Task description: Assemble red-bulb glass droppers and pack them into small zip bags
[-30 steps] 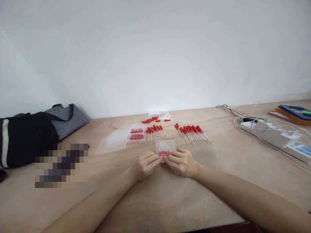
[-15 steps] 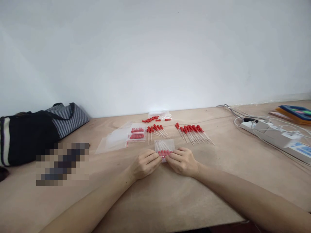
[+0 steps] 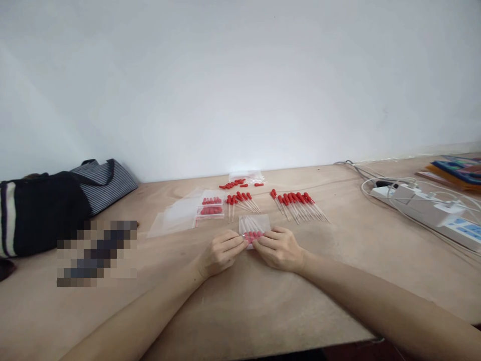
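Observation:
A clear zip bag with several red-bulbed droppers in it lies in front of me, bulbs toward my body. My left hand pinches its near left edge, fingers closed. On the near right edge my right hand is closed too, its fingertips a little apart from the left ones. Behind the bag lie loose droppers with red bulbs and thin clear stems, and a larger row of droppers to the right. Filled zip bags rest on the left, beside flat clear bags.
Loose red rubber bulbs lie near the wall by a clear bag. A white power strip with cables stands on the right. A black bag and a striped bag sit at the left. A blurred dark object lies nearer.
My right hand's fingertips have slid slightly left along the bag's near edge, toward my left hand. The bag is still held by both hands.

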Demonstrator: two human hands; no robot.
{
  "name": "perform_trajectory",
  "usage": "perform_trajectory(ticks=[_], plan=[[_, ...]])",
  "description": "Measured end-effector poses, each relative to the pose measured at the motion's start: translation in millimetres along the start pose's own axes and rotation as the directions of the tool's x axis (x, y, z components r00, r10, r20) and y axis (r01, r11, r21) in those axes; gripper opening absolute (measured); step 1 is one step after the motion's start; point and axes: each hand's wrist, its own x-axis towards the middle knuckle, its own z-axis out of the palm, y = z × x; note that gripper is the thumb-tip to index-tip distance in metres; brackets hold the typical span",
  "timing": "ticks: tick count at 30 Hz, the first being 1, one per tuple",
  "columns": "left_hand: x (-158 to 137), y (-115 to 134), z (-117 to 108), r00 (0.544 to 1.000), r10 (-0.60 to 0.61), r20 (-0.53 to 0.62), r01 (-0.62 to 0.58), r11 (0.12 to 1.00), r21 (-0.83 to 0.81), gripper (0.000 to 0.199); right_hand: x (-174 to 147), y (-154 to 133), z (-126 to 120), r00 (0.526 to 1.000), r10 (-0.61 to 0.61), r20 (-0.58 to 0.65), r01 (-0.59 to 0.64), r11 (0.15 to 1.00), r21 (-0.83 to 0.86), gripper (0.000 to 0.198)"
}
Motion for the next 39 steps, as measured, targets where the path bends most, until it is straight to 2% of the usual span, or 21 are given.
perform_trajectory(ticks=[6,12,16,21,27,32,36,39], plan=[[1,2,1,0.999,-0.049,-0.013,0.049,0.998,0.042,0.020,1,1,0,0.999,0.025,-0.033,-0.025,1.000,0.004,0.016],[4,5,6,0.999,-0.022,-0.035,0.024,0.997,0.068,0.019,5,-3,1,0.998,0.069,-0.013,-0.069,0.997,0.023,0.020],[2,3,6,0.998,-0.037,-0.041,0.039,0.999,0.035,0.020,7,-5,1,0.998,0.069,-0.009,-0.069,0.997,0.020,0.024],[-2,-1,0,0.999,-0.045,-0.024,0.045,0.999,0.021,0.018,-3,3,-7,0.997,0.078,-0.003,-0.078,0.997,-0.020,0.019],[-2,-3,-6,0.999,-0.034,0.043,0.030,0.996,0.086,0.015,-17,14,-19,0.991,0.085,0.099,-0.083,0.996,-0.023,0.019],[2,0,-9,0.992,-0.050,0.119,0.029,0.985,0.170,0.021,-17,14,-20,0.990,0.087,0.112,-0.086,0.996,-0.014,0.025],[1,1,-9,0.991,-0.082,0.105,0.067,0.988,0.136,0.023,-18,13,-21,0.988,0.104,0.118,-0.106,0.994,0.009,0.028],[-2,0,-10,0.990,-0.071,0.119,0.071,0.997,0.002,0.015,-25,18,-23,0.971,0.136,0.196,-0.161,0.980,0.118,0.026]])
